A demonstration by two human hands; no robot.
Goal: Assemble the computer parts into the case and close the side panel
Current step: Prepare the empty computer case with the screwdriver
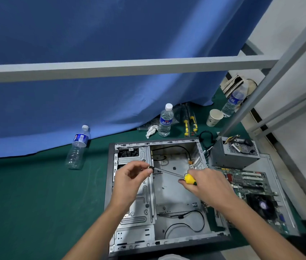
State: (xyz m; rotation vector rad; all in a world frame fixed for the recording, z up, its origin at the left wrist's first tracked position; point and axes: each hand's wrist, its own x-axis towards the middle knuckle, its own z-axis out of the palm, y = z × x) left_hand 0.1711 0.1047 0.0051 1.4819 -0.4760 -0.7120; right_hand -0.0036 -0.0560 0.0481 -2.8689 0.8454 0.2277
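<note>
Case (167, 194) is lying on its side on the green counter (35, 203), open face up, side panel off. Interior mostly bare metal, a few black cables (186, 224) looping along the floor of it.

Right hand (207, 186) is gripping the yellow handle of a screwdriver (184, 177), fingers curled round it; shaft is pointing left and slightly away, over the case. Left hand (129, 178) is pinching the tip end of the shaft between thumb and fingertips, where a small brass-coloured piece (149, 167) is sitting, probably a screw or standoff, too small to tell. Both hands are hovering above the drive-bay bracket (139, 184) on the left part of the case.

Motherboard (249, 186), with a black fan on it, is lying outside the case, just beside its right edge, on a grey panel (272, 166). Power supply (234, 152) is sitting behind it, touching the case's far right corner, wires sticking out the top.

Around it: an empty bottle (78, 147) leaning on the blue curtain (92, 72), a water bottle (165, 120) behind the case, a third bottle (234, 100) far right, a paper cup (214, 117), two more yellow-handled screwdrivers (189, 122), a crumpled tissue (151, 130).
</note>
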